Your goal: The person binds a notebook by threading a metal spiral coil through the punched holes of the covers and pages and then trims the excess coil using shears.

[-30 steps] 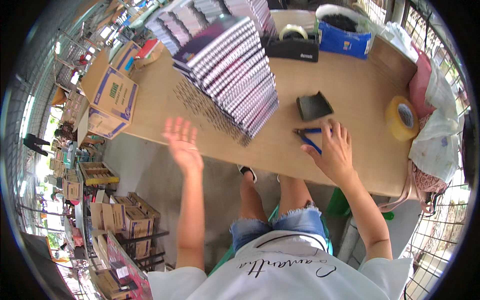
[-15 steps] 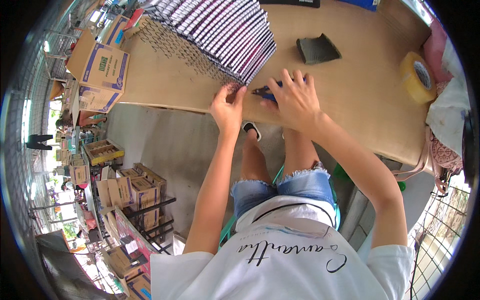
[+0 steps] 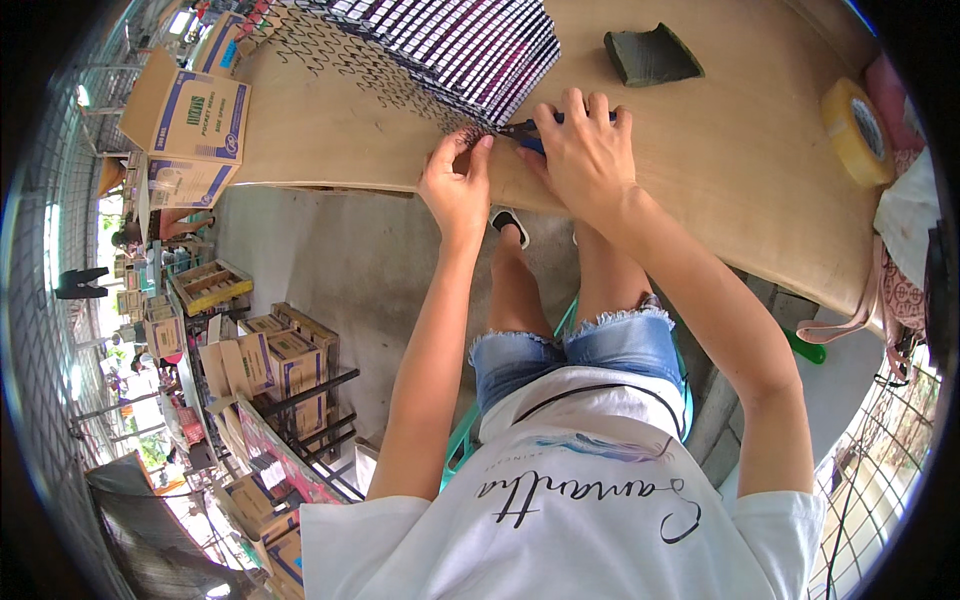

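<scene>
Nearing wire coils (image 3: 430,105) since earlier: pliers (image 3: 517,129) in right hand (image 3: 590,158).

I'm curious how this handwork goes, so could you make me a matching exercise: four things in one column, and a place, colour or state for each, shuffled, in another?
1. Left hand
2. Right hand
3. Tape roll
4. Small tray

A. Holding blue-handled pliers
B. Dark grey-green
C. Pinching dark wire beside the notebook stack
D. Near the right edge of the table

Pairs: 1-C; 2-A; 3-D; 4-B
</scene>
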`<move>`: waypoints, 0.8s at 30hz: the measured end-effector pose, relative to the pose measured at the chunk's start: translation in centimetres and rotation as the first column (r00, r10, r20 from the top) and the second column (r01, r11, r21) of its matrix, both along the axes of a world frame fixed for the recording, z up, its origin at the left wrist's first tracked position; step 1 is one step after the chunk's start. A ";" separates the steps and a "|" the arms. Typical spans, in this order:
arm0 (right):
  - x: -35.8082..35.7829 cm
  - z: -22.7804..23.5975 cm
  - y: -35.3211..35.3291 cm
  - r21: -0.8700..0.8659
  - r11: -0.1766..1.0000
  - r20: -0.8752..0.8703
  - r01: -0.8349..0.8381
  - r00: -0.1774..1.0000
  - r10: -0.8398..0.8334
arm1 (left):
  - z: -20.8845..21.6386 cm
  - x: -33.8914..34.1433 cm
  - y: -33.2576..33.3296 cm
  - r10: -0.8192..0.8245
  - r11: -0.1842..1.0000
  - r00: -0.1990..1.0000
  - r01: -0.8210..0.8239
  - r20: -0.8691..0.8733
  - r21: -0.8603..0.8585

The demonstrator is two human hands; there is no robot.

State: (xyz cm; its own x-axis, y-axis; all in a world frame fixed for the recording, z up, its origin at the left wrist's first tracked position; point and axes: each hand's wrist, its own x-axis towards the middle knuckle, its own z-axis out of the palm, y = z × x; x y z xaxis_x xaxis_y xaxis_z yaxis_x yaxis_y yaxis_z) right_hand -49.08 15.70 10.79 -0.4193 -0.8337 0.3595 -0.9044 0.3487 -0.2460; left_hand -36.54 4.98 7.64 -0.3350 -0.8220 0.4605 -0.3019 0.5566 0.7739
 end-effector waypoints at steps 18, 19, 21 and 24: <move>-1.3 0.8 -1.1 0.197 0.963 0.157 -0.183 0.976 0.153 | -0.9 0.0 0.0 0.045 0.995 0.999 -0.043 0.019 -0.092; -1.2 0.7 -0.7 0.164 0.977 0.139 -0.139 0.983 0.116 | -0.9 0.0 -0.1 0.047 0.994 0.999 -0.046 0.004 -0.100; -0.7 0.7 0.5 0.099 0.994 0.106 -0.052 0.993 0.042 | -0.9 0.1 0.1 0.038 0.998 0.999 -0.040 -0.020 -0.057; -0.3 0.4 0.7 -0.031 0.999 -0.047 0.031 0.998 -0.032 | -1.1 0.0 -0.1 0.023 0.999 0.998 -0.025 -0.062 -0.036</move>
